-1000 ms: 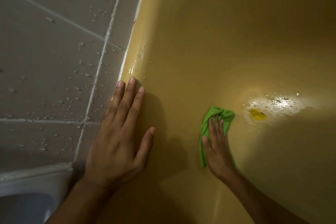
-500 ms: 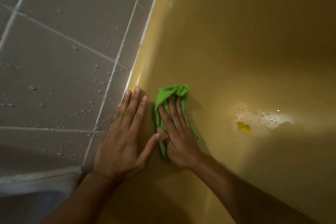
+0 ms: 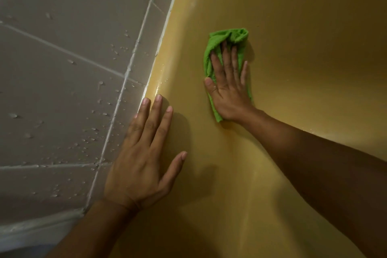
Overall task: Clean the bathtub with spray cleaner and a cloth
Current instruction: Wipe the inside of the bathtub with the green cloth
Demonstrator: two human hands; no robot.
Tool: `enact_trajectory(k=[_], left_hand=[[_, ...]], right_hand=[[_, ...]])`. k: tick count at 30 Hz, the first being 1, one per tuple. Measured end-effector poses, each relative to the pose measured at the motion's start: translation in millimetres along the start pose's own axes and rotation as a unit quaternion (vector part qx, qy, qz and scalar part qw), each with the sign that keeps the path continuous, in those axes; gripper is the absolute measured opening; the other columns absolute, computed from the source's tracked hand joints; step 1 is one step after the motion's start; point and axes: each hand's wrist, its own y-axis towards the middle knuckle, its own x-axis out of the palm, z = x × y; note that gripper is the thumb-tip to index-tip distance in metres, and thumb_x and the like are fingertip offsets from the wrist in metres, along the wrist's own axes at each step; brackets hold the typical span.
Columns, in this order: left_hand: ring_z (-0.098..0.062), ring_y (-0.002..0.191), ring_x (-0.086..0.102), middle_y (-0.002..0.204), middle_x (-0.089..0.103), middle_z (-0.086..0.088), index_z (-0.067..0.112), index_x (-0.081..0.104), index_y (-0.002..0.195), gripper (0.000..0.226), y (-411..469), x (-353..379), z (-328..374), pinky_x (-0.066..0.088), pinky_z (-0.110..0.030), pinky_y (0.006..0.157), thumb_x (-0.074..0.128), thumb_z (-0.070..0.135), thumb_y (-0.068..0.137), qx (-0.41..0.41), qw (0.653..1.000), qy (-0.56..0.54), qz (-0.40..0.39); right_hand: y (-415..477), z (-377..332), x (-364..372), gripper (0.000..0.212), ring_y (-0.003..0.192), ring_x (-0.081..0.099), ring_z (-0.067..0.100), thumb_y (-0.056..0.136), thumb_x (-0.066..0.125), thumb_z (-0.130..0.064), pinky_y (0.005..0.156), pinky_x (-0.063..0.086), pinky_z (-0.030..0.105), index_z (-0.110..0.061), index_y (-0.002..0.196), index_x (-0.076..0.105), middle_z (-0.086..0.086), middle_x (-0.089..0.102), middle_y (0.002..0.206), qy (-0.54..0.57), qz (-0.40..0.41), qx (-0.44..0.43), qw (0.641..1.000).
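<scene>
The right hand lies flat on a green cloth. Its fingers are straight and slightly spread, and it presses the cloth against the sloping inner wall of the mustard-yellow bathtub. Nothing is pinched or curled round the fabric. The cloth is bunched into a long, narrow pad under the palm. A crumpled end sticks out past the fingertips, a strip shows along the thumb side, and a small corner pokes out below the heel of the hand.

The left hand is well apart from the cloth, lower and nearer the tub's rim. It rests palm-down on the tub surface with its fingers extended and the thumb angled outward, and it holds nothing. Its fingertips reach close to the white caulk line where the tub meets the grey tiled wall. Water droplets dot the tiles and a few bead along the rim. A pale shape in the lower left corner is too blurred to identify, possibly another fixture.
</scene>
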Motion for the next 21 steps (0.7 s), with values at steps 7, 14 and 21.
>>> enact_trajectory(k=[7, 14, 21], left_hand=[[-0.030, 0.160, -0.002, 0.173, 0.001, -0.008, 0.008, 0.015, 0.164, 0.081, 16, -1, -1, 0.010, -0.049, 0.129, 0.044, 0.048, 0.099, 0.009, 1.000, 0.004, 0.003], [-0.030, 0.160, -0.004, 0.173, 0.001, -0.007, 0.011, 0.016, 0.164, 0.079, 32, -3, -4, 0.006, -0.046, 0.129, 0.046, 0.045, 0.099, 0.022, 1.000, 0.007, 0.003], [-0.029, 0.160, -0.003, 0.174, 0.002, -0.005, 0.013, 0.017, 0.164, 0.078, 44, -4, -6, 0.004, -0.042, 0.129, 0.045, 0.044, 0.099, 0.022, 1.000, -0.003, 0.013]], right_hand=[[-87, 99, 26, 0.073, 0.154, -0.022, 0.028, 0.104, 0.017, -0.058, 0.123, 0.000, 0.064, -0.028, 0.159, -0.022, 0.006, -0.029, 0.166, -0.118, -0.106, 0.069, 0.985], [-149, 127, 16, 0.072, 0.157, -0.009, 0.031, 0.104, 0.023, -0.056, 0.123, 0.011, 0.062, -0.021, 0.164, 0.003, 0.011, -0.007, 0.171, -0.228, -0.185, -0.020, 0.956], [-138, 170, -16, 0.064, 0.156, 0.014, 0.035, 0.104, 0.034, -0.051, 0.123, 0.016, 0.059, -0.033, 0.163, 0.017, 0.009, 0.018, 0.168, -0.302, -0.257, -0.274, 0.876]])
